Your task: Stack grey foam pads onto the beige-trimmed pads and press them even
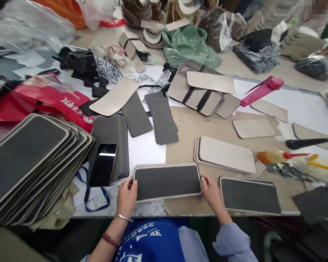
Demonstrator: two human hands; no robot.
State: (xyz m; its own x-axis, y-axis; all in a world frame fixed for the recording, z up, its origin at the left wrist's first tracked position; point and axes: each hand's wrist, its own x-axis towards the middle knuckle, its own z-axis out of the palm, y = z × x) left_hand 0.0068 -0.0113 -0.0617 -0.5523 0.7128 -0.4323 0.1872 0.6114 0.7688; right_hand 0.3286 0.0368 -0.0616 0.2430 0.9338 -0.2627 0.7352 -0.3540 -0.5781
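Between my two hands is a dark grey rectangular panel (166,183) with a beige border and rounded corners, near the front edge of the table. My left hand (127,194) grips its left end, fingers curled round the edge. At the right end, my right hand (211,191) pinches the side edge. A second beige rim shows along the top, so there may be more than one panel. Just right of my right hand lie similar grey panels (250,195). Behind it sits a small stack of beige panels (226,154).
A tall leaning stack of grey panels (27,156) fills the left side. Beside it a phone (103,163) lies on a dark grey pad (121,145). A pink bottle (262,91), a glue bottle (272,157), strapped beige panels (180,91) and a green bag (190,45) are farther off.
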